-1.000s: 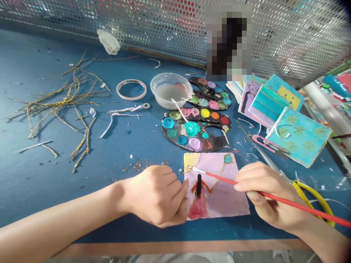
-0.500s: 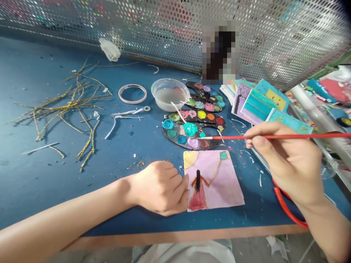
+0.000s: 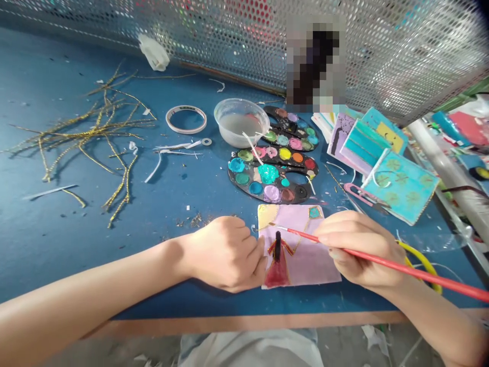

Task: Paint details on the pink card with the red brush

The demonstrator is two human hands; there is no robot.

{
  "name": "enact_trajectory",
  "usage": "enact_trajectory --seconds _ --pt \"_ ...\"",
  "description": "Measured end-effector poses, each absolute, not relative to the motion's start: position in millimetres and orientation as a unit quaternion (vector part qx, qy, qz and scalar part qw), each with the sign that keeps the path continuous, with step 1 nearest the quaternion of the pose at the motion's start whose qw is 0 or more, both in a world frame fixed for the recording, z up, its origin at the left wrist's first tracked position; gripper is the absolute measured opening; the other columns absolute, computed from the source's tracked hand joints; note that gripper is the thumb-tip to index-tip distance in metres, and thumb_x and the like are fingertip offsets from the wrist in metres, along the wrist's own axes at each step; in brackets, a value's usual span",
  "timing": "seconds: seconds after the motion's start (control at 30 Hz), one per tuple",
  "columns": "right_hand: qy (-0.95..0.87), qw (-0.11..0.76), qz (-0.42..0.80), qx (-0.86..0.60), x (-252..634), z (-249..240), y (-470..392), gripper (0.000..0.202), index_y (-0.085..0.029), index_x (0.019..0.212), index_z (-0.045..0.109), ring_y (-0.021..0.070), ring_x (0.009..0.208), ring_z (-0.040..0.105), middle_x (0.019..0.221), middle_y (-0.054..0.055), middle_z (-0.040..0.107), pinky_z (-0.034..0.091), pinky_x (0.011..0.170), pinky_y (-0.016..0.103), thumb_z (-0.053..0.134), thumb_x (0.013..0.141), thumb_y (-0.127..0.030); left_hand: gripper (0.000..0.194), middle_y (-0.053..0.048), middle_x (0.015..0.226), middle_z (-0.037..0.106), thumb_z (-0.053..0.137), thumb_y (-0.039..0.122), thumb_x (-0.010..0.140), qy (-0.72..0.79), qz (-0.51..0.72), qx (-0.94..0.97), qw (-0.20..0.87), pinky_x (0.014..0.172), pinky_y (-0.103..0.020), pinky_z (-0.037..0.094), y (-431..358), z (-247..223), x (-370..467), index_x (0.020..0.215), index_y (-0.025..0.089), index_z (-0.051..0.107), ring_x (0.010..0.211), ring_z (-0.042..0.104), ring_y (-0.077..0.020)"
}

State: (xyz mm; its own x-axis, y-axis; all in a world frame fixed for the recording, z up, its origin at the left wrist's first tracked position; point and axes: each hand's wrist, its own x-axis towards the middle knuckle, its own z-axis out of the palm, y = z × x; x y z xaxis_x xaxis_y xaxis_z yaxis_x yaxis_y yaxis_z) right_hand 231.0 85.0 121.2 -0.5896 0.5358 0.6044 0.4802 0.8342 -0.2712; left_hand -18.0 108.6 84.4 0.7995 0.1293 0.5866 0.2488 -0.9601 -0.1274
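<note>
Left hand (image 3: 229, 255): folded into a loose fist, knuckles up, at the left edge of the painted card (image 3: 317, 265) and touching it; whether the hidden fingertips grip the edge cannot be told. Right hand (image 3: 361, 247): fingers closed around the red handle of a paintbrush (image 3: 382, 261), whose tip points left over the upper part of the card, near its yellow corner—contact with the surface cannot be confirmed.

The card lies flat near the front edge of the blue table (image 3: 153, 204), between the hands. It shows a figure in a red dress on lilac and a small blue diamond at upper right.

Just beyond the card sits a black palette (image 3: 244, 190) bearing many colours, with a second palette (image 3: 280, 129) behind it. A clear bowl (image 3: 240, 133) of cloudy liquid stands beside both.

Further left: a tape ring (image 3: 186, 131) and a loose heap of gold cords (image 3: 87, 133). Right: several painted cards (image 3: 401, 186), overlapping. Rear: a perforated metal panel (image 3: 229, 41).
</note>
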Motion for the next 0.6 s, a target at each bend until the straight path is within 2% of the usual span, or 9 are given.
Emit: enact_trajectory --seconds 0.27,0.43,0.6 --pt "-0.918 0.314 0.015 -0.242 225 125 82 0.007 -0.028 0.092 0.061 0.0163 0.070 0.070 0.076 0.000 0.073 0.061 0.063 0.031 0.056 0.091 -0.023 0.022 0.003 0.043 0.049 0.051 0.021 0.081 -0.103 -0.297 -0.944 0.099 0.037 -0.029 0.033 109 82 -18 0.066 0.014 0.065 0.037 0.041 -0.0122" --pt "-0.920 0.336 -0.031 -0.198 218 124 82 0.005 -0.020 0.089 0.061 0.0141 0.070 0.069 0.071 0.003 0.071 0.061 0.065 0.025 0.057 0.090 -0.017 0.026 0.003 0.043 0.049 0.050 0.020 0.082 -0.111 -0.302 -0.942 0.097 0.038 -0.030 0.033 108 82 -18 0.058 0.017 0.061 0.037 0.042 -0.0120" --pt "-0.923 0.323 -0.031 -0.205 215 123 83 0.009 -0.021 0.087 0.060 0.0139 0.073 0.069 0.071 0.002 0.071 0.062 0.065 0.026 0.053 0.092 -0.017 0.025 0.003 0.044 0.049 0.050 0.020 0.082 -0.110 -0.302 -0.942 0.099 0.039 -0.029 0.033 109 82 -18 0.059 0.017 0.060 0.038 0.042 -0.0114"
